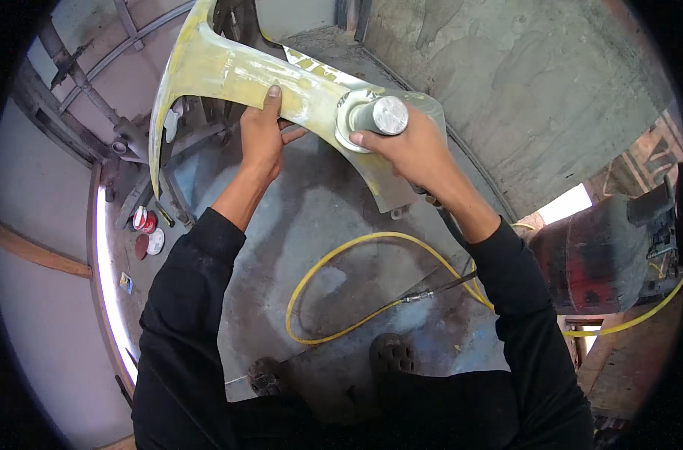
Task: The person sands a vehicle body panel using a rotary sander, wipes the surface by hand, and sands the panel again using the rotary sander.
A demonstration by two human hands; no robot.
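A curved vehicle body panel (236, 71), patched in yellow and white, stretches across the upper middle. My left hand (262, 139) grips its near edge, thumb on the upper face and the other fingers partly hidden underneath. My right hand (416, 150) is closed round an air sander (390, 115) with a silver, cylindrical top. The sander's round pad rests against the panel's right part. Below my right wrist a dark hose runs down to a metal coupling (418, 297) on a yellow air hose (292, 300), which lies looped on the floor.
A dark red and black tank (589, 255) lies at the right. Near the left wall sit a red and white can (144, 219), a brown disc (142, 246) and a white lid (156, 241). A large grey board (499, 97) stands behind at the right. My shoes show below.
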